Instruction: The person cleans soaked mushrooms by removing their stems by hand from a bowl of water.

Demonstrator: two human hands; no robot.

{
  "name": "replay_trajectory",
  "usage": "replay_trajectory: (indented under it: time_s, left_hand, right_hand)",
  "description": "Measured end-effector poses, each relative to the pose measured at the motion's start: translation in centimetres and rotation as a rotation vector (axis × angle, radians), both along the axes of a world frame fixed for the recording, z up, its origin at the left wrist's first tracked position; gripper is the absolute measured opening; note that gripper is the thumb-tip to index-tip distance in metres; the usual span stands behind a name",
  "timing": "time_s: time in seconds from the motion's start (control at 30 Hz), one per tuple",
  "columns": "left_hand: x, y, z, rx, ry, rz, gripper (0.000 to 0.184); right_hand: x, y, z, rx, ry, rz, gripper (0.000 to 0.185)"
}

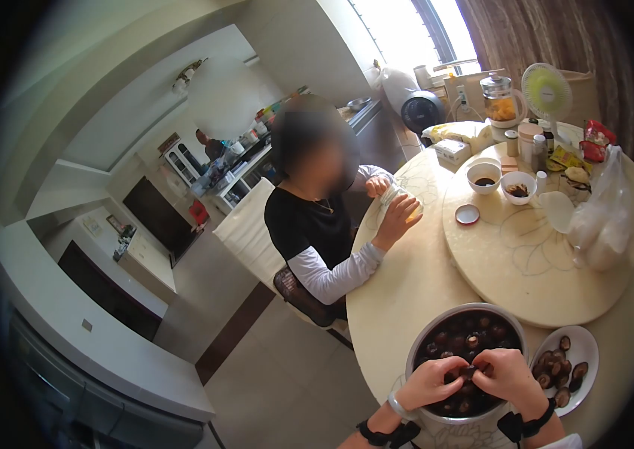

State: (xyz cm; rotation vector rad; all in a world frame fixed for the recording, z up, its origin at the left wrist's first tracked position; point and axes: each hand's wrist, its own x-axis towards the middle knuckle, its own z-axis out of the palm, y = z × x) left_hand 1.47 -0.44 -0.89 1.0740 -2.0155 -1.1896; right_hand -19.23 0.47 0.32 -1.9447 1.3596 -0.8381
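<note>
A large metal bowl (412,346) stands at the table's front, holding many dark round mushrooms (474,341) in dark liquid. Over it, my left hand (431,385) and my right hand (510,376) meet, fingertips pinched together on one small dark mushroom (469,372). The fingers partly cover that mushroom. To the right of the bowl, a white plate (591,358) carries several brown mushrooms (554,367), some with their pale undersides up. My wrists have black bands, and the left one also has a pale bracelet.
Across the table's left side sits a person (309,217) holding a glass jar (401,203). A round turntable (511,277) bears two small bowls, a lid (467,215), a plastic bag (605,217), bottles, a glass kettle (502,101) and a fan (547,91).
</note>
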Motion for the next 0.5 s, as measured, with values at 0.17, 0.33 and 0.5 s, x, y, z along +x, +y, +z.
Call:
replay_trajectory:
  time_s: [0.17, 0.33, 0.5]
  left_hand:
    - [-0.2, 0.0, -0.6, -0.241, -0.305, -0.065, 0.019]
    - [-0.5, 0.8, 1.5, -0.186, -0.107, 0.121, 0.034]
    - [-0.8, 1.9, 3.6, -0.478, -0.240, 0.189, 0.077]
  right_hand:
    - [-0.9, 0.4, 0.8, -0.106, 0.217, 0.094, 0.016]
    - [-1.2, 1.3, 2.5, -0.163, 0.208, 0.042, 0.042]
    - [-0.3, 2.0, 4.3, -0.248, 0.217, 0.008, 0.076]
